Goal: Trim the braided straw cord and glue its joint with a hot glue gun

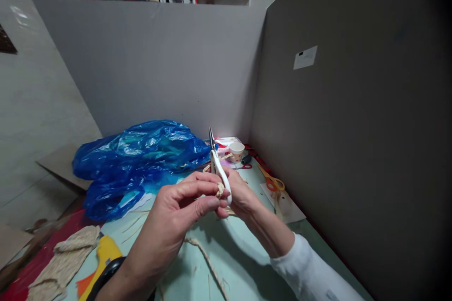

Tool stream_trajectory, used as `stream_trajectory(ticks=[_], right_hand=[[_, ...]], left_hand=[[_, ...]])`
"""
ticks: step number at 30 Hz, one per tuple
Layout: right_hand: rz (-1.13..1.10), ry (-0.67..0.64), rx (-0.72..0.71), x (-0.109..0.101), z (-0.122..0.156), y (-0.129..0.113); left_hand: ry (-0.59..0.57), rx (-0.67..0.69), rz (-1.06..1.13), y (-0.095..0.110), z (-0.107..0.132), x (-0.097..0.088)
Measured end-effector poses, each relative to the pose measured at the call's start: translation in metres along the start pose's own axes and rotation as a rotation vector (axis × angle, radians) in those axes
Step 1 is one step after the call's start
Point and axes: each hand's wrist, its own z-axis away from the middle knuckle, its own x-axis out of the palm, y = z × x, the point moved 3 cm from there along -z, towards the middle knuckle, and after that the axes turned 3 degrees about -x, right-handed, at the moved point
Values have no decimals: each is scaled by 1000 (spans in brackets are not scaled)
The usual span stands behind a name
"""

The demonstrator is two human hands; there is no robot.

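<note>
My left hand (180, 207) pinches the end of a small piece of braided straw (220, 190) between thumb and fingers. Right behind it, my right hand (240, 193) grips white-handled scissors (222, 174), their metal blades pointing up and away from me. The blades look close together, and the straw is near the handle, not between them. A braided straw cord (208, 261) runs over the table below my hands; whether it joins the pinched piece is hidden. Part of my right fingers lies behind my left hand.
A blue plastic bag (141, 150) lies at the back left. Orange-handled scissors (273, 181), a paper cup (236, 150) and red-handled scissors (245, 166) are at the right. Front left hold a woven straw piece (67, 258) and a yellow tool (106, 254). Grey panels (169, 66) enclose the table.
</note>
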Motion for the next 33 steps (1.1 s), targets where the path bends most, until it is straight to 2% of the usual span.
stream_trajectory(ticks=[4, 9, 10, 12, 15, 17, 20, 26, 33], right_hand=[[191, 13, -64, -18, -8, -9], [434, 18, -244, -38, 3, -50], [497, -6, -298, -38, 10, -60], [814, -141, -505, -29, 27, -78], [1033, -234, -761, -16, 48, -92], [1122, -222, -868, -13, 54, -94], [1220, -179, -953, -16, 53, -90], [1319, -109, -1004, -25, 48, -87], [1382, -63, -1136, -26, 49, -88]], left_hand=[[120, 83, 58, 9, 3, -6], [278, 138, 88, 20, 6, -17], [303, 143, 91, 22, 6, -19], [349, 162, 75, 27, 5, -24], [393, 185, 45, 34, 6, -29], [411, 206, 21, 39, 8, -31], [420, 262, -51, 46, 12, -32], [403, 252, -109, 51, 13, -30], [402, 258, -141, 50, 12, -32]])
